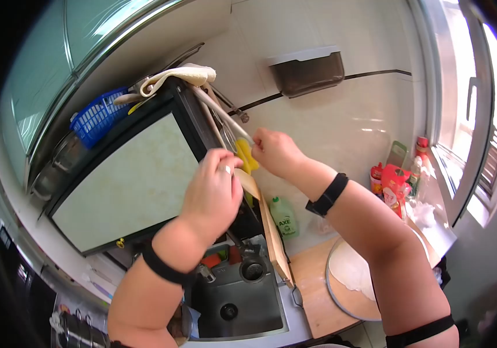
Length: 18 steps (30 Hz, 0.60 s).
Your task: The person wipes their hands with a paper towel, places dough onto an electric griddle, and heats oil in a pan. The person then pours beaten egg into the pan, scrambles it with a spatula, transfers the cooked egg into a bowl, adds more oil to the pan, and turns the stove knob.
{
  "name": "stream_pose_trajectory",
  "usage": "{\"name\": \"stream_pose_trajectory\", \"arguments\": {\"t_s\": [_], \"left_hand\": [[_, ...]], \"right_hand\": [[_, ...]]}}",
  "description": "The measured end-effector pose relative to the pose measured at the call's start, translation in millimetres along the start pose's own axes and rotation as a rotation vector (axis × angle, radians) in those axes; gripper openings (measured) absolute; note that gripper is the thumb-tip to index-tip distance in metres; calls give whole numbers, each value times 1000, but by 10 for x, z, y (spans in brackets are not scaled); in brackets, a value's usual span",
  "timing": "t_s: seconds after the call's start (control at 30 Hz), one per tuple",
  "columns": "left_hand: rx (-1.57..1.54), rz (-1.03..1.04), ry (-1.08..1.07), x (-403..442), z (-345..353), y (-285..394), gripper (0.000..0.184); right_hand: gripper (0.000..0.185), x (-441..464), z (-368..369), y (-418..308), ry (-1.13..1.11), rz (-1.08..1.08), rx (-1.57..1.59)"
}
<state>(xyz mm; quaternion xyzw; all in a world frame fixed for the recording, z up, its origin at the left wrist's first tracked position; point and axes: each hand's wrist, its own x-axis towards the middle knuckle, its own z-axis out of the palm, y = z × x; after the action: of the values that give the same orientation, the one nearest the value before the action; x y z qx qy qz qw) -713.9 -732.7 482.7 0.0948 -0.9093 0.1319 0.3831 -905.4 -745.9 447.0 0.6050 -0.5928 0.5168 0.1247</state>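
My right hand (277,152) is closed round the lower end of a long pale rod (222,112), which slants up and left toward the top of a dark-framed cabinet. Beside it, slightly lower and left, is my left hand (216,188), with a ring and bent fingers pressed together; what they grip is hidden. A flat wooden piece (248,183) shows just right of those fingers. Between the hands hangs a yellow item (245,153). A cream cloth (184,75) lies on the cabinet's top corner.
Below are a dark sink (228,313), an upright wooden board (276,243) and a green AXE bottle (284,218). Dough (350,268) lies on a round board over the wooden counter (312,290). A blue basket (99,118) sits on the cabinet (126,174). Red packets (395,188) stand near the window.
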Motion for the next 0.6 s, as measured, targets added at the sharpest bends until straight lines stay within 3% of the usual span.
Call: {"name": "stream_pose_trajectory", "arguments": {"t_s": [0.1, 0.2, 0.33, 0.4, 0.57, 0.6], "left_hand": [[249, -61, -67, 269, 94, -147, 9], [736, -12, -276, 395, 241, -232, 12], [651, -57, -96, 609, 313, -176, 15], [661, 142, 87, 686, 295, -137, 18], [792, 122, -50, 599, 273, -178, 12], [783, 77, -131, 551, 243, -170, 13]], "right_hand": [[19, 101, -218, 64, -54, 10, -45], [20, 159, -390, 118, -70, 4, -67], [20, 147, -413, 160, -93, 2, 25], [22, 110, -327, 146, -233, -36, 189], [26, 224, -71, 80, -495, 51, 446], [26, 290, -78, 56, -534, 154, 523]]}}
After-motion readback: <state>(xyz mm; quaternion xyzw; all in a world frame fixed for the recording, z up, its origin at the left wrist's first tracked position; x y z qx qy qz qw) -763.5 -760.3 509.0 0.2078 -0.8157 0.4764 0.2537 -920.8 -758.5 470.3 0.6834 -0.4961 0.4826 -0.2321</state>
